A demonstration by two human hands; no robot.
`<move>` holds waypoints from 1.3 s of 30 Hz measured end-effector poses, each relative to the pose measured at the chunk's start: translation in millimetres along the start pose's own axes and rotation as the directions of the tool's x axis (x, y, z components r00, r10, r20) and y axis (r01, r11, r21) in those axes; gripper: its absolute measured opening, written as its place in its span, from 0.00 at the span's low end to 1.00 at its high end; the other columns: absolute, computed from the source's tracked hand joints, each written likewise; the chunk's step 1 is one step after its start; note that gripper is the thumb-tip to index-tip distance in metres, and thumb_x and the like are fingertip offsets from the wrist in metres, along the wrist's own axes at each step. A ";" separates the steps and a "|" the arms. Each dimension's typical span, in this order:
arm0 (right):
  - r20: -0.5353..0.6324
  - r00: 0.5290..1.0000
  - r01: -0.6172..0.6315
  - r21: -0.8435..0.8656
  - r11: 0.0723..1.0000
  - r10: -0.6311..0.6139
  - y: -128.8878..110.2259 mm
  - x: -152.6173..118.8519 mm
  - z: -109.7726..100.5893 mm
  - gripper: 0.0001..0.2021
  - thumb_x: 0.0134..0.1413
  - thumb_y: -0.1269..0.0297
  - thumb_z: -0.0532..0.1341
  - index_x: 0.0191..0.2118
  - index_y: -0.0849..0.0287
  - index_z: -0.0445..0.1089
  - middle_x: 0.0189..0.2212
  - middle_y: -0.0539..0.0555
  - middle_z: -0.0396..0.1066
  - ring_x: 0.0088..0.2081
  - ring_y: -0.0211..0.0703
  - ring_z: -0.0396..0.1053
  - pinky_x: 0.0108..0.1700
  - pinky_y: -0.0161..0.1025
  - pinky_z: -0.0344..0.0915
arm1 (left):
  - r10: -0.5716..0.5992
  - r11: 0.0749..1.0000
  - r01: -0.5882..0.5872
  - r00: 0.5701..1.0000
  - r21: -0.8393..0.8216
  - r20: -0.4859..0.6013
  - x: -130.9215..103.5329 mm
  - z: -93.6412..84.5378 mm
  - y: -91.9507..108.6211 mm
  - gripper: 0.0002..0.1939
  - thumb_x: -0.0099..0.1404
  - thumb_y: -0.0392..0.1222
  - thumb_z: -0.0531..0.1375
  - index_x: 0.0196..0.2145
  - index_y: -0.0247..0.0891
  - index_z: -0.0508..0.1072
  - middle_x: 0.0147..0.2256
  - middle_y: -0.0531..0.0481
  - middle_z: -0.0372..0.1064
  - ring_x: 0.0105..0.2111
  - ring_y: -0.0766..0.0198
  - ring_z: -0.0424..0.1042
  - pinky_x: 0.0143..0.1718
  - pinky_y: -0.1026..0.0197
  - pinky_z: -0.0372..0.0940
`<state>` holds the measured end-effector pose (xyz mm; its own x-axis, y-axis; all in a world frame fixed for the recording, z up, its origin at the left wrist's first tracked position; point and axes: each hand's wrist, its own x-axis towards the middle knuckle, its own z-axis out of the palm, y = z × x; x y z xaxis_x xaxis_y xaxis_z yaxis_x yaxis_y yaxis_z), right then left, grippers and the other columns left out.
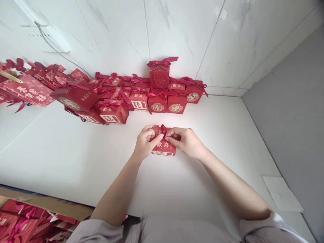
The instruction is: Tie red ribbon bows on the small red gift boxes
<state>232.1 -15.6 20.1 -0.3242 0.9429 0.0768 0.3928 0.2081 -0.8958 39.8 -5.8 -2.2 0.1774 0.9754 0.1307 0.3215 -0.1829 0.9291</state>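
A small red gift box (165,147) with white lettering sits on the white table, between my hands. A dark red ribbon (163,129) forms a loop at its top. My left hand (146,141) is closed at the box's left side, its thumb and fingers pinching the ribbon near the knot. From the right, my right hand (184,141) pinches the ribbon between thumb and fingertips, just over the top edge of the box. The fingers partly hide the knot.
Rows of finished-looking red boxes (176,104) with ribbons stand along the tiled wall, one stacked on top. Flat red bags (30,89) lie at the far left. A cardboard carton (48,202) of red boxes is at the lower left. White paper (282,193) lies at the right.
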 end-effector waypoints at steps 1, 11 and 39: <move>0.007 1.000 0.017 -0.032 0.999 -0.017 -0.2 -0.6 0.3 0.07 0.59 0.63 0.58 0.35 0.56 0.73 0.28 0.47 0.73 0.26 0.35 0.64 0.32 0.34 0.61 | -0.007 1.000 0.007 1.000 0.001 -0.001 0.0 -0.1 0.3 0.20 0.62 0.45 0.61 0.19 0.38 0.58 0.46 0.45 0.69 0.51 0.54 0.69 0.53 0.54 0.61; 0.104 0.901 0.405 -0.555 0.726 -0.422 16.9 -0.9 2.8 0.12 0.66 0.66 0.51 0.36 0.55 0.72 0.26 0.50 0.72 0.24 0.37 0.63 0.28 0.36 0.53 | -0.044 0.999 0.044 0.999 0.007 -0.009 0.6 1.4 0.2 0.22 0.61 0.44 0.61 0.18 0.39 0.52 0.49 0.44 0.68 0.49 0.53 0.70 0.52 0.53 0.61; 0.124 0.868 0.467 -0.531 0.707 -0.481 8.1 4.2 -7.1 0.09 0.67 0.62 0.55 0.39 0.58 0.70 0.33 0.55 0.72 0.35 0.45 0.66 0.41 0.41 0.58 | -0.093 0.834 0.245 0.945 -0.494 0.312 7.9 -13.1 -5.9 0.15 0.63 0.50 0.61 0.43 0.41 0.80 0.60 0.46 0.62 0.66 0.47 0.50 0.62 0.50 0.56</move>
<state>240.0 -8.2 16.3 -0.5767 0.6864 0.4431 0.5836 0.7256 -0.3645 27.1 4.6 -2.1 0.4281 0.9009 -0.0710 -0.1479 0.1474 0.9780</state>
